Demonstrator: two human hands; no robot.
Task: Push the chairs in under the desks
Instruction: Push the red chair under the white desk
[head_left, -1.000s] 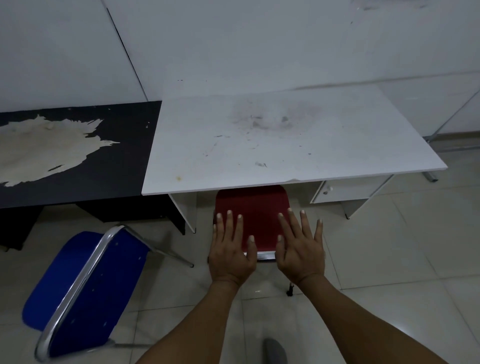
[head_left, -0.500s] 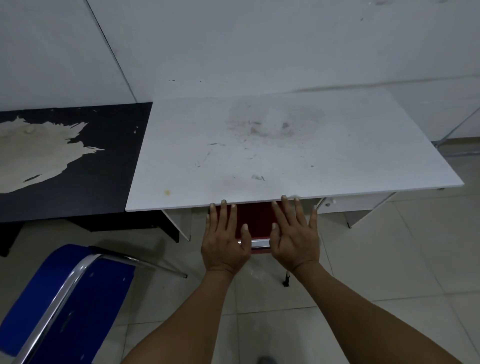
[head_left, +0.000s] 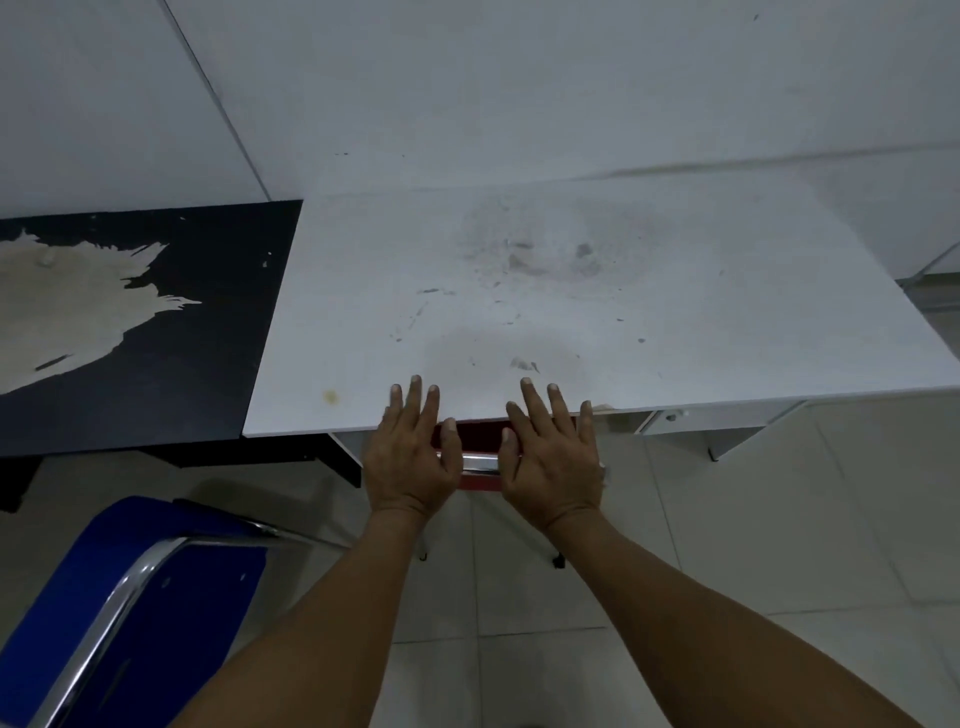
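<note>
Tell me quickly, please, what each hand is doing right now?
Left hand: open, fingers straight, palm on the red chair backrest.
Right hand: open, fingers straight, palm on the same backrest.

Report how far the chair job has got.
Nearly done: the red chair sits mostly under the white desk. In hand: the left hand and right hand, fingers straight, press its backrest. Left: the blue chair stands out on the floor before the black desk.

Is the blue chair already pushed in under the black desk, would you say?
No, the blue chair stands out on the floor in front of the black desk.
</note>
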